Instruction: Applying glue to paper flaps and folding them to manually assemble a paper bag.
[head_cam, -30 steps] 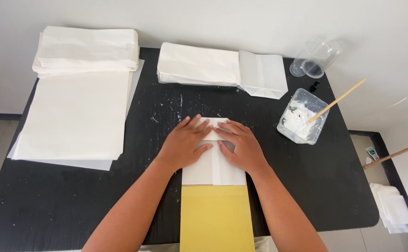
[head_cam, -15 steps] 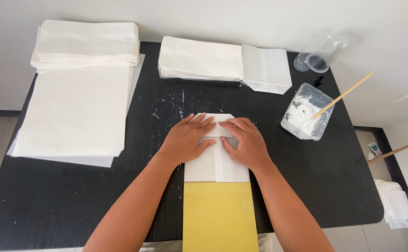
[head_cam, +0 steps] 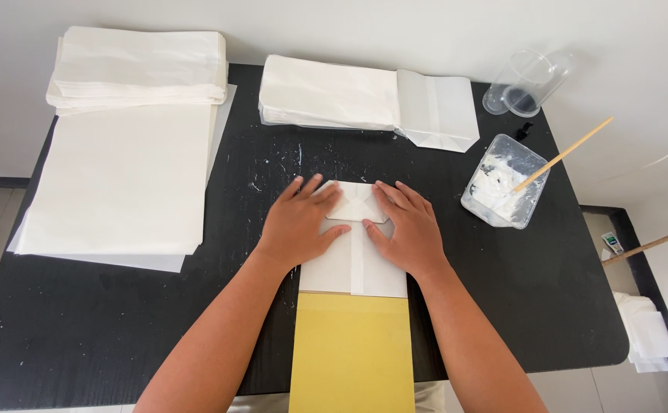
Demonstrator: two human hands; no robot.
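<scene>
Hands lie flat and open, left hand [head_cam: 301, 222] and right hand [head_cam: 403, 227] gripping nothing, pressing the folded end of the white paper bag [head_cam: 354, 243] at mid-table above the yellow board [head_cam: 351, 352], where uneven pressure could likely skew the crease.

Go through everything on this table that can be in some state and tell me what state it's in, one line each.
Left hand: flat, pressing the paper bag.
Right hand: flat, pressing the same bag.
Paper bag: lying flat, top end folded.
Paste tub: open, partly full, stick inside.
Clear cup: tipped on its side, empty.
Paper sheets: flat, stacked.
Finished bags: folded, piled.
</scene>
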